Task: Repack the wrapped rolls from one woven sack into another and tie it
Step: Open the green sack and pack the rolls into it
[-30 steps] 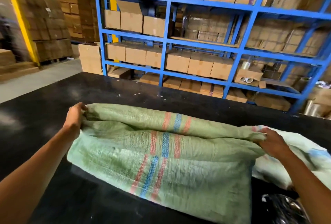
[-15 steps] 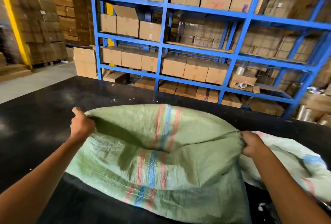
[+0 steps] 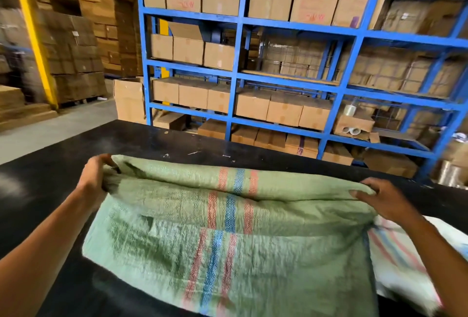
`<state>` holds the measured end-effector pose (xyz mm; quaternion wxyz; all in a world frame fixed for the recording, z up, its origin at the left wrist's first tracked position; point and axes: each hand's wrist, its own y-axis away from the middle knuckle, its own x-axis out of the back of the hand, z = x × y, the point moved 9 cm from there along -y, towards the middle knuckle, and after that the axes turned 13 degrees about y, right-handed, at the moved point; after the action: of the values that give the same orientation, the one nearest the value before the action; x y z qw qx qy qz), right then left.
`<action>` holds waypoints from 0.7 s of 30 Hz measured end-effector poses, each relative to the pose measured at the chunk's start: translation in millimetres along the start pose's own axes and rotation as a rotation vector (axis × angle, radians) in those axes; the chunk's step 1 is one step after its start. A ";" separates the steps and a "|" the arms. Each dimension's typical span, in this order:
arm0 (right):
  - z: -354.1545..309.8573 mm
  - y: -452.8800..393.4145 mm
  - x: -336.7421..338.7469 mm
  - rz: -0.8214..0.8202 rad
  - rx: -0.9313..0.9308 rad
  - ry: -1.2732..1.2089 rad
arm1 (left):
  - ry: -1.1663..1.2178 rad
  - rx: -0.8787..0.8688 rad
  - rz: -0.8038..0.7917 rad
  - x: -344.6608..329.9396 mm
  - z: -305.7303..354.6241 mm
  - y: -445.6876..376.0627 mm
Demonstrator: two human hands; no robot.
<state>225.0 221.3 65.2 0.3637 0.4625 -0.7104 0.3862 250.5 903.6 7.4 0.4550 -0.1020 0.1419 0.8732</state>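
Both hands hold the far edge of the green woven sack with red and blue stripes (image 3: 228, 228), which lies limp and creased on the black worktable (image 3: 45, 190). The left hand (image 3: 95, 177) curls its fingers tightly round the sack's left corner; the right hand (image 3: 379, 196) pinches the right corner, fingers bent over the fabric. A paler striped woven sack (image 3: 400, 261) lies just beside the green one, under the right forearm. Behind the table, the blue steel rack (image 3: 236, 76) carries brown cardboard cartons (image 3: 283, 109); the red scrawl on the top ones is perhaps handwriting, too blurred to read.
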 end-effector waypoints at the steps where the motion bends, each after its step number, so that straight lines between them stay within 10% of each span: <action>1: -6.9 -1.2 6.3 0.087 0.056 0.021 | -0.041 -0.030 0.000 -0.8 2.6 -5.4; 4: -21.2 9.1 8.8 0.157 0.019 -0.152 | -0.281 -0.204 0.011 -5.4 13.4 -7.4; 9: -44.8 42.6 -26.0 -0.296 -0.260 -0.856 | -0.809 -0.395 0.166 2.8 19.7 11.5; 17: -3.9 49.4 -5.8 0.041 -0.049 0.239 | -0.774 -0.361 0.162 29.1 13.4 42.4; 21: -0.6 58.7 -12.4 0.126 -0.193 0.129 | -0.784 -0.386 0.050 15.6 9.6 56.4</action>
<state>173.8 242.6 42.2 0.4264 0.3541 -0.7470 0.3670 194.8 888.0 20.4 0.4258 0.1573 -0.2050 0.8671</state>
